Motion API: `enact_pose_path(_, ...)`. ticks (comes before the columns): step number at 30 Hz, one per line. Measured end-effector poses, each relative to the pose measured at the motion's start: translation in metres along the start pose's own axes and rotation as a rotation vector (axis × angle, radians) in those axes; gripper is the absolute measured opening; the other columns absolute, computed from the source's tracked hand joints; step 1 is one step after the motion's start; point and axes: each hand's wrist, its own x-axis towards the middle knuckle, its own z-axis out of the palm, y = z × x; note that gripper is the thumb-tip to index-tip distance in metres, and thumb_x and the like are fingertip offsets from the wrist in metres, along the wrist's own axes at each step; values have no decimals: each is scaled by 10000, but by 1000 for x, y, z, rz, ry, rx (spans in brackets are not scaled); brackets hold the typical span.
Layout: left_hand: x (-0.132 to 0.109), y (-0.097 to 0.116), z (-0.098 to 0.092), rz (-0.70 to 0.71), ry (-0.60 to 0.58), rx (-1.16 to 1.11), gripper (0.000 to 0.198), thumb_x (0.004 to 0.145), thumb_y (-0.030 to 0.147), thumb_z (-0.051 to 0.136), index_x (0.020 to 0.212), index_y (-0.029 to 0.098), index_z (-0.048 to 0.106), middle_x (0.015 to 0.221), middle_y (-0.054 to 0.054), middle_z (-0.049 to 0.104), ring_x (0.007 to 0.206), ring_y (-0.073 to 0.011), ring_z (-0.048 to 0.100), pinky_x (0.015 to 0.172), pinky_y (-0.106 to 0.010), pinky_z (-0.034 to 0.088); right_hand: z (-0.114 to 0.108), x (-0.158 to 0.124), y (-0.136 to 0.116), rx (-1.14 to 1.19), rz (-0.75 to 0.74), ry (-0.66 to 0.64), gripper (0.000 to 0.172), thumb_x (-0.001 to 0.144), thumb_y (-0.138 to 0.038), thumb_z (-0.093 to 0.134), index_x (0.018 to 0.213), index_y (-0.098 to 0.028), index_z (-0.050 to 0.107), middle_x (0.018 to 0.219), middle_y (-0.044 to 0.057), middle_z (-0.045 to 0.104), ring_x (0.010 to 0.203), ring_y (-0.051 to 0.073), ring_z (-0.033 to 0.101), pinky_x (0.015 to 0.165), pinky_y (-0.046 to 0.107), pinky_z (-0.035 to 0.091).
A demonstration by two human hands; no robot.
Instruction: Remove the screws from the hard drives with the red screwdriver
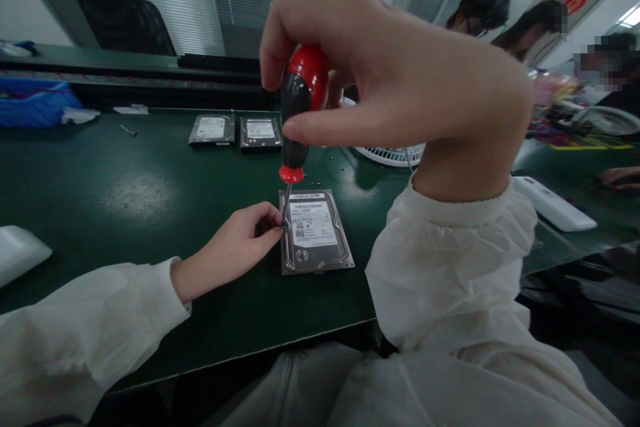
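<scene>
Unscrewing step: right hand [395,87] grips red-and-black-handled screwdriver [300,113] upright, tip at silver rectangular hard drive's [315,230] left edge, left hand [235,250] pinching beside it; next likely needs steady downward twisting.

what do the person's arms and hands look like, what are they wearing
Both hands, left hand and right hand, are bare: no gloves, rings or watch visible. Both arms wear loose off-white sleeves, left sleeve and right sleeve, with gathered cuffs at the wrists.
</scene>
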Motion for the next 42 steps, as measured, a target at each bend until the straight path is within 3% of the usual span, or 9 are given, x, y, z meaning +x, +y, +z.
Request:
enact_pose_path(2, 0, 0, 0, 4, -3, -9, 181, 912, 397, 606, 898, 216, 614, 915, -13, 686, 870, -220, 642, 790, -381, 501, 0, 1, -2, -19, 50, 5, 510, 941, -460, 498, 1238, -52, 573, 1150, 39, 578, 1061, 103, 509, 1061, 251, 433)
enact_pose_path(5, 1, -1, 1, -3, 5, -8, 175, 912, 391, 604, 901, 217, 614, 904, -7, 680, 861, -216, 637, 794, -383, 499, 0, 2, -7, -24, 103, -22, 426, 942, -396, 496, 1210, -79, 592, 1056, 0, 571, 1015, 90, 512, 1069, 238, 429)
enact_pose_path(8, 1, -1, 1, -2, 5, -3, 175, 913, 391, 600, 904, 217, 616, 898, -4, 674, 851, -213, 633, 775, -375, 498, -3, 2, -11, 14, 102, -67, 346, 916, -293, 503, 1164, -84, 624, 1014, -26, 580, 861, 43, 487, 962, 202, 445)
enact_pose_path(14, 0, -3, 0, 10, 7, 3, 193, 916, 413, 600, 905, 221, 616, 889, 6, 670, 840, -205, 633, 764, -362, 497, -3, 5, -14, -31, 157, -42, 483, 997, -464, 432, 1090, -67, 691, 926, 5, 608, 779, 51, 444, 792, 227, 372)
enact_pose_path(19, 0, -3, -1, 7, 3, 27, 202, 918, 418, 595, 913, 218, 618, 892, 3, 680, 827, -204, 639, 745, -356, 498, 0, 4, -10, 43, 71, -47, 338, 881, -173, 492, 1143, -40, 658, 1072, 19, 642, 882, 42, 518, 834, 187, 399)
enact_pose_path(24, 0, -3, 0, 8, 3, 8, 212, 907, 424, 599, 918, 213, 620, 918, -13, 689, 868, -223, 651, 771, -374, 509, 0, 5, -10, 36, 72, -31, 437, 984, -374, 457, 1147, -23, 660, 1057, 43, 643, 922, 57, 541, 943, 226, 418)
enact_pose_path(30, 1, -1, 0, -25, 2, 18, 223, 894, 438, 594, 906, 216, 614, 925, -24, 692, 897, -244, 652, 807, -406, 511, -1, 3, -11, 58, 20, -29, 354, 880, -200, 502, 1146, -11, 636, 1052, 18, 613, 990, 62, 554, 969, 227, 458)
enact_pose_path(35, 1, -3, 0, -17, 4, 8, 210, 894, 427, 603, 915, 219, 620, 928, -20, 696, 900, -241, 657, 816, -407, 511, 0, 5, -8, -3, 92, -32, 460, 969, -464, 431, 1105, -86, 654, 990, -20, 611, 1046, 103, 543, 1073, 275, 427)
enact_pose_path(42, 1, -4, 0, -2, 4, 10, 198, 899, 417, 599, 901, 220, 623, 932, -21, 695, 898, -239, 652, 819, -404, 509, -1, 5, -12, -7, 94, -53, 308, 856, -254, 461, 1070, -130, 644, 1041, -43, 620, 905, 61, 532, 923, 201, 483)
